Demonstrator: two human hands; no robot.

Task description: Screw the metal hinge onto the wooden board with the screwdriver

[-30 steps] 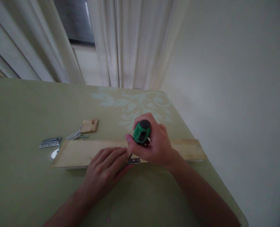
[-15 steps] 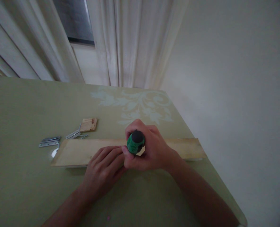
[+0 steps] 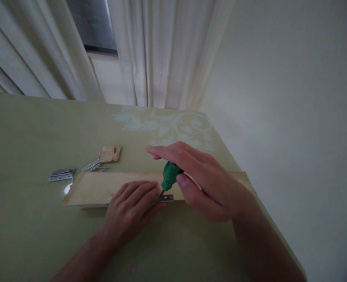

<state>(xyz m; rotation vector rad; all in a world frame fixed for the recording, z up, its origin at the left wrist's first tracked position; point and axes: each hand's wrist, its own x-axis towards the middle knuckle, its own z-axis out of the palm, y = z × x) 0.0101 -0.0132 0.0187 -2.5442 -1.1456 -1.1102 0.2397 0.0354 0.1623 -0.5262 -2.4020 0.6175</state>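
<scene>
A pale wooden board [image 3: 94,186] lies across the table in front of me. My left hand [image 3: 132,205] is closed on the board's near edge, its fingers bent over the top and its thumb along the front. By those fingertips a small metal hinge [image 3: 168,197] sits at the edge, partly covered. A green-handled screwdriver [image 3: 171,176] leans to the right, its tip down at the hinge. My right hand [image 3: 204,182] has its fingers stretched out over the handle, which rests between thumb and palm. Whether a screw is under the tip is hidden.
Behind the board's left end lie a stack of hinges [image 3: 62,174], another loose hinge [image 3: 90,166], some screws [image 3: 104,169] and a small wooden block [image 3: 110,154]. The patterned green tablecloth [image 3: 29,133] covers the table, with a white wall [image 3: 293,117] on the right.
My right hand has loosened from a closed grip, straightened its fingers and shifted right. The screwdriver now leans over, and the hinge has come into sight. My left hand has barely moved.
</scene>
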